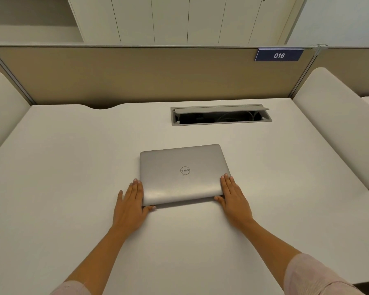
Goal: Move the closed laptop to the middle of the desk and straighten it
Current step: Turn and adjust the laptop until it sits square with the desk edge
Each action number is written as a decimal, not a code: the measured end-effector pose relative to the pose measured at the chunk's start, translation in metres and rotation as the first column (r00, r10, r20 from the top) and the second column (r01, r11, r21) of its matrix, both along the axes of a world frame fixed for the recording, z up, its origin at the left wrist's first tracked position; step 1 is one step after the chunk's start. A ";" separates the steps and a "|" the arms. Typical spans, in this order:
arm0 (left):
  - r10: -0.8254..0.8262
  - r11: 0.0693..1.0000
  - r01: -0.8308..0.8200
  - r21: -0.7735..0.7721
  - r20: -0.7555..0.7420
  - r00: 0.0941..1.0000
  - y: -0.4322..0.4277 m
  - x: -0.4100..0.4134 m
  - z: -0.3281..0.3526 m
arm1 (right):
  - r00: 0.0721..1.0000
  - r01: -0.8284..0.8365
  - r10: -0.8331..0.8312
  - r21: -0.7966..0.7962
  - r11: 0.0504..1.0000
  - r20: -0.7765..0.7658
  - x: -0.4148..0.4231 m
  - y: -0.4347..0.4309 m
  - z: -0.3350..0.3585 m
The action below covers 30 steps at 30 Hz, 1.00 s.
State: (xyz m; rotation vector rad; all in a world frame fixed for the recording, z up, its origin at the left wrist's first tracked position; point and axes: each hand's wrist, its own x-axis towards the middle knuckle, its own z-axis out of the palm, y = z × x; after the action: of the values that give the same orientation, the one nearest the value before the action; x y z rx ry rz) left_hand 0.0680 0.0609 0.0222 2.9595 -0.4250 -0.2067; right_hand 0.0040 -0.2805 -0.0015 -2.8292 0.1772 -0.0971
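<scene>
The closed silver laptop (182,174) lies flat on the white surface (73,167), held between the two hands at its near corners. The left hand (132,201) lies with its fingers stretched flat and together along the laptop's left edge, and its thumb hooks around the near left corner, touching the front edge. The right hand (232,194) mirrors it on the other side: fingers straight along the right edge, thumb tucked against the near right corner. Both hands are spread flat, pressing the sides rather than closed around anything. The laptop's lid shows a round logo, which reads upside down from here. The laptop sits slightly turned, its far edge rising a little toward the right hand's side. Beyond the fingertips of the right hand, well apart from the laptop, a grey cable hatch (221,114) is set into the surface with its flap raised; cables show dimly inside. Farther still stands a beige partition (136,73), bearing a dark blue tag (279,54) marked 016 on the right hand's side. Pale pink sleeves (315,275) cover both forearms near the camera.
</scene>
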 end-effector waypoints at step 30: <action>0.010 0.985 0.007 -0.173 0.095 0.995 -0.040 -0.061 -0.042 | 0.986 -0.167 0.167 0.006 0.986 0.021 -0.035 0.013 -0.012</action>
State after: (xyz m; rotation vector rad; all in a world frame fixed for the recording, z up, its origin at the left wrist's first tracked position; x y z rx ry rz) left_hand 0.0070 0.0212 -0.0198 2.8059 -0.4287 -0.0254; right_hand -0.0309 -0.2678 -0.0138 -2.8203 -0.0647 -0.0883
